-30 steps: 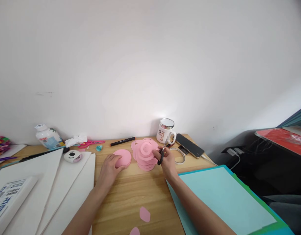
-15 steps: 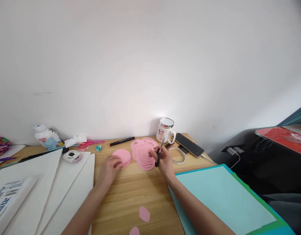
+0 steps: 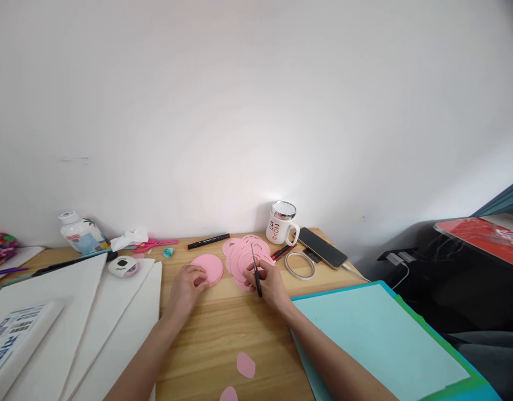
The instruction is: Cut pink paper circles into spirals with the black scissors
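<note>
Pink discs (image 3: 238,257) lie heaped mid-counter (image 3: 214,334) under the right hand (image 3: 269,285), which is closed round scissors (image 3: 256,278), blades pointing away; I judge that keeps the points clear. Left hand (image 3: 187,287) lies flat, grasping nothing, fingertips pinning a single disc (image 3: 212,266) beside the heap, probably steadying it.

Bright, soft daylight; warped edges
</note>
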### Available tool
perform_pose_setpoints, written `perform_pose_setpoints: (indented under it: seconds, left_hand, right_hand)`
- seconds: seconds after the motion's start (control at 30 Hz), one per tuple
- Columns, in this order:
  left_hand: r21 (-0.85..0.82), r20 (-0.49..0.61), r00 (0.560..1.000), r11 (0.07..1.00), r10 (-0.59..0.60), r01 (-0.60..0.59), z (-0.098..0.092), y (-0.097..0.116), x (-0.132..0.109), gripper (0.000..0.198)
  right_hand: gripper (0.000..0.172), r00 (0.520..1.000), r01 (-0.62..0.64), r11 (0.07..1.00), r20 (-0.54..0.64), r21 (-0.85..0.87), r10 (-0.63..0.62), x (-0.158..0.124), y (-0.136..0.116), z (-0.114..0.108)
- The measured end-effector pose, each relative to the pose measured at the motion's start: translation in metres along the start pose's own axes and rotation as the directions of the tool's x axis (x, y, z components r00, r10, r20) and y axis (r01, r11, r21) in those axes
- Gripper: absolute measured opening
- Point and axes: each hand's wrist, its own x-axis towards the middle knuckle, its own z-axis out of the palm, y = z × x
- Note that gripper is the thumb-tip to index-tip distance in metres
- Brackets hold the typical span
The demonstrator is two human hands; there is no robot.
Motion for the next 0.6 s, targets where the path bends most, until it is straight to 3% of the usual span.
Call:
perform_pose_setpoints:
  seconds: [0.4,0.6]
  left_hand:
    - [-0.031,0.027,0.999,0.999,-0.026,0.027,-0.0045,-0.0003,0.0026,0.006]
    - [0.007,-0.01,1.0,1.0,-0.009,0.009,-0.0039,0.0002,0.0025,0.016]
  right_hand:
    - [0.034,0.999,0.039,0.998,0.02,0.045,-0.04,0.0006,0.0036,0.0042]
    - [0.031,0.999,0.044,0.999,0.022,0.025,-0.045,-0.0018,0.0027,0.0061]
